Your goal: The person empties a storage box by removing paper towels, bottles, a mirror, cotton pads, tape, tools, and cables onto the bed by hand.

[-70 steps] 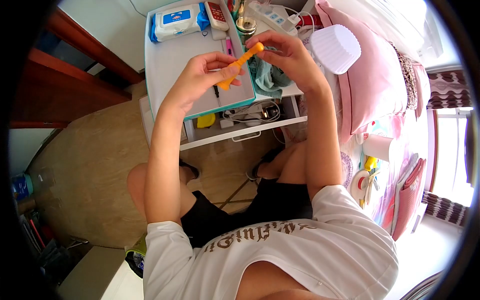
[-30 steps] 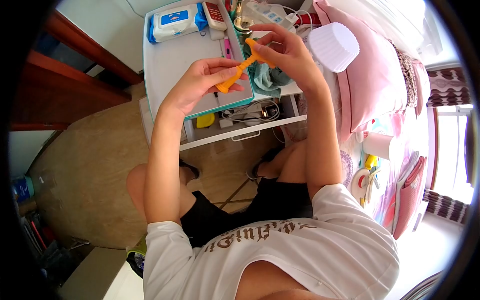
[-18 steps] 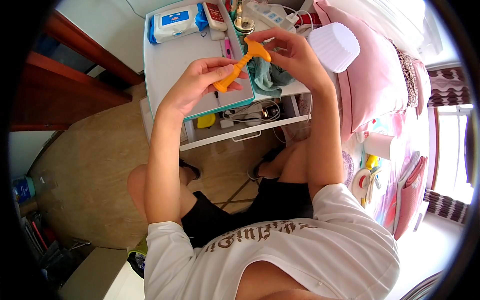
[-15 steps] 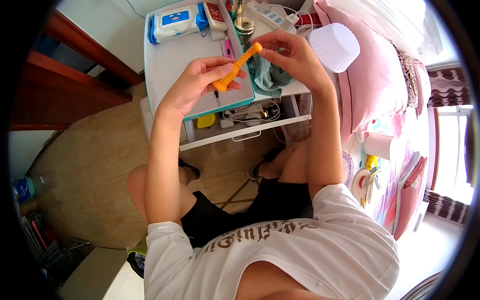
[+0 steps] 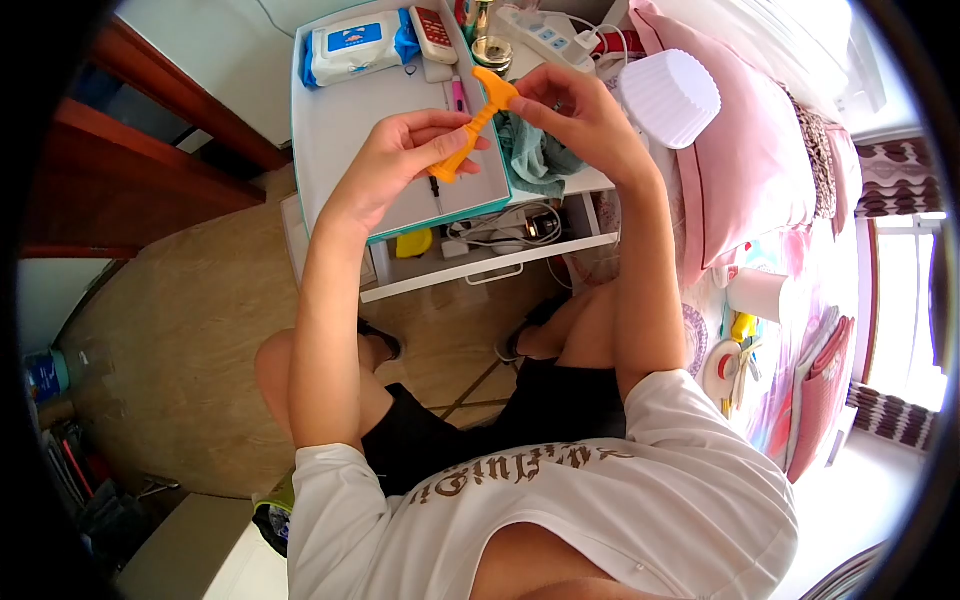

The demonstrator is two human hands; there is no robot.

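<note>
An orange hammer-shaped object (image 5: 484, 117) is held between both hands above a shallow teal-edged tray (image 5: 400, 222). Its lower end sits in the fingers of my left hand (image 5: 415, 150), which are wrapped round it. My right hand (image 5: 565, 105) pinches the wider upper end between thumb and index finger. Inside the tray are a wipes pack (image 5: 358, 47), a red and white remote-like device (image 5: 433, 34), a pink item (image 5: 459, 95) and a thin dark tool (image 5: 435, 190). A grey-green cloth (image 5: 540, 155) lies beneath my right hand.
An open drawer (image 5: 480, 274) below the tray holds cables and a yellow item (image 5: 413, 242). At the back are a power strip (image 5: 545, 35) and a glass (image 5: 492, 52). A white ribbed shade (image 5: 670, 98) stands by a pink pillow (image 5: 745, 160); a tape roll (image 5: 720, 368) lies further right.
The orange object's upper end has turned, so its wide head now shows from the side. My right hand has shifted its fingers on that end, while my left hand keeps its hold.
</note>
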